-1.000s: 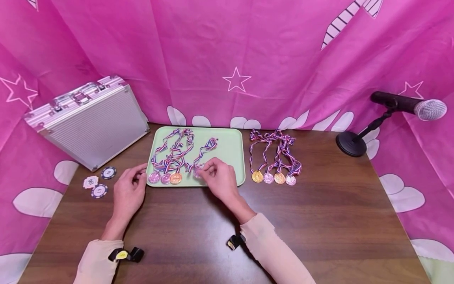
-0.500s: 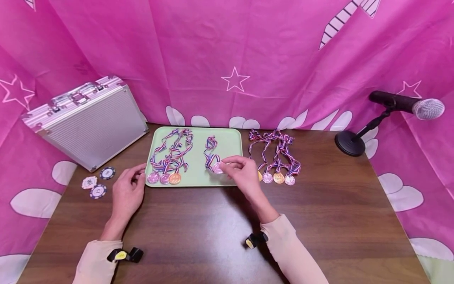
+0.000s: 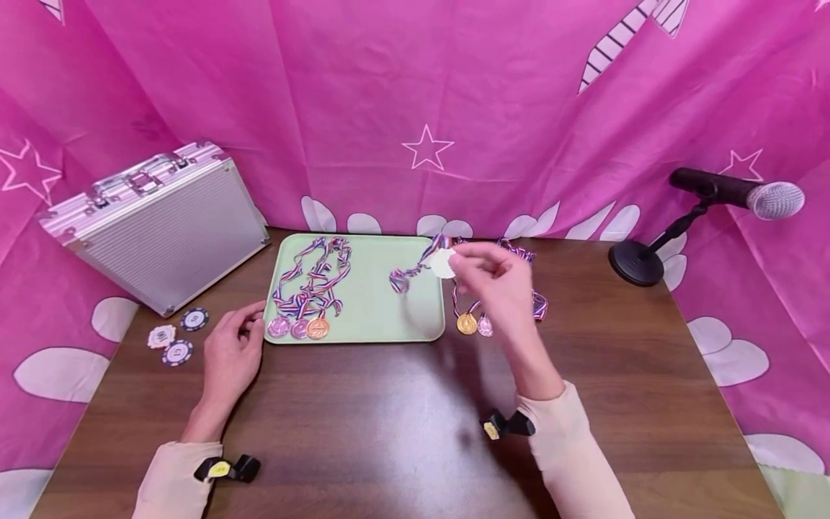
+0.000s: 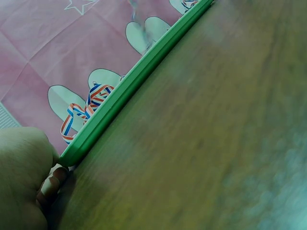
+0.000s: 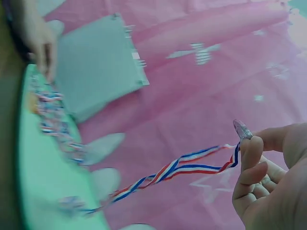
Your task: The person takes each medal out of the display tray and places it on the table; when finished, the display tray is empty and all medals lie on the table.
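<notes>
One medal (image 3: 443,264) pinched in right hand (image 3: 498,280) grip above tray (image 3: 369,317) edge; left hand (image 3: 228,355) relaxed, touching tray corner

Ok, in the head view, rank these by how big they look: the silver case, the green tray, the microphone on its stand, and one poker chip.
1. Silver case: largest in the picture.
2. Green tray: slightly smaller.
3. Microphone with its stand: smaller again.
4. Poker chip: smallest by far.

The case and tray are close, and the case stands tilted, so their order is uncertain.

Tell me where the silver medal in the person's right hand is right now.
In the head view, the silver medal is pinched in the right hand, lifted above the green tray's right edge, its ribbon trailing left.
</notes>
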`<control>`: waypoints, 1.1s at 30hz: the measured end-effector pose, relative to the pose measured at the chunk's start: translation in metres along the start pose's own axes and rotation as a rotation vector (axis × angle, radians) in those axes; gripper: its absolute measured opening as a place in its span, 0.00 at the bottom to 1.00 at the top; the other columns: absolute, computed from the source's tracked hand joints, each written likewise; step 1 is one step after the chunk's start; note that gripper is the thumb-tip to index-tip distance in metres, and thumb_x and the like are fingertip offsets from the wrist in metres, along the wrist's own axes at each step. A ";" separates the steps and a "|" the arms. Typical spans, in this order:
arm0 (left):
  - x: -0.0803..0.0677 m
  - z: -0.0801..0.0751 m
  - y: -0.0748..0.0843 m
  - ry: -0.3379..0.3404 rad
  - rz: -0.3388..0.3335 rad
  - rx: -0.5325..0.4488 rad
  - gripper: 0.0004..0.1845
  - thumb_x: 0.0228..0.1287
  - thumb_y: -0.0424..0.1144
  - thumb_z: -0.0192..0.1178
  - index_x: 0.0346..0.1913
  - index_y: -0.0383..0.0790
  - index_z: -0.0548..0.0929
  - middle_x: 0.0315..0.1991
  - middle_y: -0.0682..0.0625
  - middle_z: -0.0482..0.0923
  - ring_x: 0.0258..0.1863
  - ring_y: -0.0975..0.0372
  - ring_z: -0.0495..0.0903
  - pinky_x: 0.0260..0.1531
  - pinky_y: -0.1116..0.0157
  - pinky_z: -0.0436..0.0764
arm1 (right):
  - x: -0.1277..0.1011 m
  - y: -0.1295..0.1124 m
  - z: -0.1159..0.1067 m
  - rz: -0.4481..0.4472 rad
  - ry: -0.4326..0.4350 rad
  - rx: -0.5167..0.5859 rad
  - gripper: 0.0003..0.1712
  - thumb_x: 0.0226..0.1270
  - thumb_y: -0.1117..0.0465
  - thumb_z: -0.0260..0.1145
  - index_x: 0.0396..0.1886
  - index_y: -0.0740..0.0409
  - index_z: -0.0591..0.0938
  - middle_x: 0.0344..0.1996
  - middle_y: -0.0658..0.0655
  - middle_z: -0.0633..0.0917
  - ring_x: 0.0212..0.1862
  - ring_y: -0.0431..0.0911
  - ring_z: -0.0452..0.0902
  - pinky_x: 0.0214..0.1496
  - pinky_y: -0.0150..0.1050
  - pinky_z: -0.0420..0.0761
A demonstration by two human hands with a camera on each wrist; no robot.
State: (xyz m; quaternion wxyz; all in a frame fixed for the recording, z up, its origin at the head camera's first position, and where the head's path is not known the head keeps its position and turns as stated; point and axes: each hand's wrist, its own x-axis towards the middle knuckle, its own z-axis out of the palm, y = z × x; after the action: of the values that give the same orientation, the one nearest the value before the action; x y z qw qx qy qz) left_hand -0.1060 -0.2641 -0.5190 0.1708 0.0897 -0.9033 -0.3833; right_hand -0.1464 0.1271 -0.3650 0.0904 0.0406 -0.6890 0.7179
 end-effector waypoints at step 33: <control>0.001 0.001 -0.002 0.002 0.010 -0.005 0.17 0.82 0.34 0.60 0.66 0.37 0.89 0.48 0.41 0.84 0.39 0.61 0.73 0.38 0.69 0.67 | 0.028 0.097 -0.149 0.155 0.469 -0.060 0.04 0.71 0.69 0.78 0.43 0.64 0.92 0.22 0.44 0.90 0.19 0.35 0.80 0.26 0.27 0.80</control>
State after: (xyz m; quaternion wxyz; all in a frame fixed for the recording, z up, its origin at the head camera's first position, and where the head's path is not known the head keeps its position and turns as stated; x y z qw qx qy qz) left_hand -0.1070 -0.2654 -0.5212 0.1739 0.0854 -0.9025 -0.3846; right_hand -0.1818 0.2743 -0.4618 0.1940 -0.1829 -0.6712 0.6917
